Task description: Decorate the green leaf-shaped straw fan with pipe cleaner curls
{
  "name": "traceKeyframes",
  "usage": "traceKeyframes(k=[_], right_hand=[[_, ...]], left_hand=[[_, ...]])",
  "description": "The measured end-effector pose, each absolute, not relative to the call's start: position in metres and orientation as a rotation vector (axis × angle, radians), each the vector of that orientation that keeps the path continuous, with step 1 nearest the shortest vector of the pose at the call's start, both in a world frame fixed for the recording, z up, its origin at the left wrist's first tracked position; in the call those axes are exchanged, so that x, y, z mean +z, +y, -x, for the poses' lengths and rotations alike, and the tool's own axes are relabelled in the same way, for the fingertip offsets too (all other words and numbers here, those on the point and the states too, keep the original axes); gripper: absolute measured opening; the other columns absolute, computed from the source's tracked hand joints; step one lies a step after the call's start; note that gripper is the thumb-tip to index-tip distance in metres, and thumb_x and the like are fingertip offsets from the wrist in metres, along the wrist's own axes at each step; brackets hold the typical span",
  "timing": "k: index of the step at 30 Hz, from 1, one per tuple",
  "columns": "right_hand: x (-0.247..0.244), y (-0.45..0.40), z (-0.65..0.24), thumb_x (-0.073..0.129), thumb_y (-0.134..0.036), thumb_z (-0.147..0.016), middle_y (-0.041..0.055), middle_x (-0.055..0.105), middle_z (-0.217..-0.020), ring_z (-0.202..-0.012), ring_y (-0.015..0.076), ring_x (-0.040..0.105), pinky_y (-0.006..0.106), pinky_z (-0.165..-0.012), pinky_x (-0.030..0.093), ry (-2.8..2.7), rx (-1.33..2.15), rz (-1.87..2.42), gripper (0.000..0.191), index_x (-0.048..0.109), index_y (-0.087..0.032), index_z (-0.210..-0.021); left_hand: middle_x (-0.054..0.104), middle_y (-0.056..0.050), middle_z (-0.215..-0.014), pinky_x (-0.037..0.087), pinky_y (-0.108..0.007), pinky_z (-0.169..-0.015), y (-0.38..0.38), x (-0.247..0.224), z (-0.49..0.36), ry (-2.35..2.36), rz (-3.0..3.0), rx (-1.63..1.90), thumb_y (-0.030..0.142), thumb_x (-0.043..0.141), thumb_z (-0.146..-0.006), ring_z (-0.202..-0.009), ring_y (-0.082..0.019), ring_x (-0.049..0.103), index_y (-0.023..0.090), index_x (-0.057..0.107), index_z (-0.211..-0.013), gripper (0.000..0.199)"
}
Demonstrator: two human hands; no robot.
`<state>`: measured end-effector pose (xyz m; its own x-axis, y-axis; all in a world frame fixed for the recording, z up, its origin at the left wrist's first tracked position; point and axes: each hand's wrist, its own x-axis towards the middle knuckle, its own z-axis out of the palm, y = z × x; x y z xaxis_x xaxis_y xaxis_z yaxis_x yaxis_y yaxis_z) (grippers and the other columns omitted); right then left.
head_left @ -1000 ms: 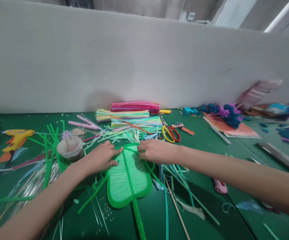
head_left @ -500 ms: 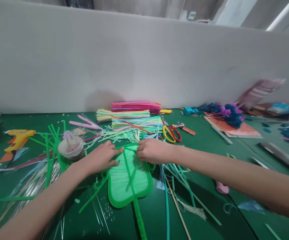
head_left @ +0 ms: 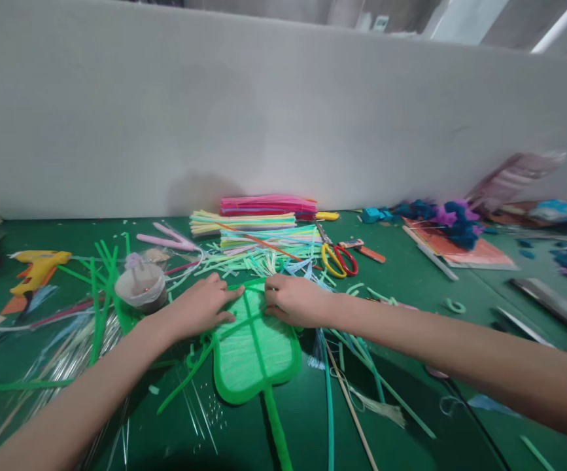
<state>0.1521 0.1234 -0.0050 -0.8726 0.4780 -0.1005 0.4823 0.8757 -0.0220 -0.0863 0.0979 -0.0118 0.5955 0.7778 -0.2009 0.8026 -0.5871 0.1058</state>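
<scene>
A leaf-green fan (head_left: 237, 366), square with rounded corners and fuzzy edging, lies on the table with its wrapped handle (head_left: 276, 425) toward me. A green midrib runs down its face. My left hand (head_left: 207, 304) rests at the upper left edge, thumb and index finger spread apart on the fan. At the upper right, my right hand (head_left: 295, 299) is closed, fingertips pinched low over the face. A green pipe cleaner (head_left: 239, 326) slants across the midrib, its right end hidden at those fingertips.
Bundles of coloured pipe cleaners (head_left: 268, 204) lie against the grey partition (head_left: 263, 118). Around the fan are scissors (head_left: 335, 258), a yellow glue gun (head_left: 38, 265), a plastic cup (head_left: 140, 288), a wooden stick (head_left: 354, 409) and a blade (head_left: 523, 325) under my right forearm.
The loose green strip at my right hand pointed down across the fan's face; now a strip lies crosswise over the midrib. My right hand has shifted slightly left. The left stays in place.
</scene>
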Motion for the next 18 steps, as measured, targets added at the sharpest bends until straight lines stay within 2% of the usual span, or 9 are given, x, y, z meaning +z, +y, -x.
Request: traceKeyframes(k=[11, 15, 18], right_hand=[[-0.018, 0.108, -0.152, 0.052, -0.025, -0.094, 0.0113, 0.066, -0.097, -0.095, 0.0235, 0.06, 0.032, -0.078, 0.045, 2.988, -0.004, -1.006, 0.022, 0.069, -0.011, -0.09], [-0.02, 0.106, -0.156, 0.051, -0.024, -0.094, 0.0098, 0.066, -0.095, -0.09, 0.0218, 0.059, 0.032, -0.078, 0.043, 3.013, 0.03, -1.023, 0.023, 0.07, -0.013, -0.089], [-0.022, 0.107, -0.157, 0.053, -0.031, -0.095, 0.0099, 0.067, -0.095, -0.089, 0.0221, 0.059, 0.033, -0.077, 0.042, 3.026, 0.058, -1.016, 0.026, 0.07, -0.014, -0.089]], left_hand=[[0.065, -0.011, -0.097, 0.04, -0.036, -0.079, 0.098, -0.015, 0.089, 1.298, -2.636, -0.179, 0.026, 0.061, -0.089, -0.097, -0.029, 0.051, 0.017, 0.047, -0.143, 0.056], [0.064, -0.01, -0.096, 0.04, -0.035, -0.079, 0.098, -0.017, 0.091, 1.296, -2.616, -0.145, 0.033, 0.06, -0.09, -0.097, -0.028, 0.05, 0.018, 0.048, -0.143, 0.057], [0.064, -0.009, -0.095, 0.04, -0.034, -0.079, 0.099, -0.019, 0.093, 1.289, -2.601, -0.112, 0.039, 0.061, -0.09, -0.096, -0.028, 0.049, 0.019, 0.048, -0.143, 0.058]])
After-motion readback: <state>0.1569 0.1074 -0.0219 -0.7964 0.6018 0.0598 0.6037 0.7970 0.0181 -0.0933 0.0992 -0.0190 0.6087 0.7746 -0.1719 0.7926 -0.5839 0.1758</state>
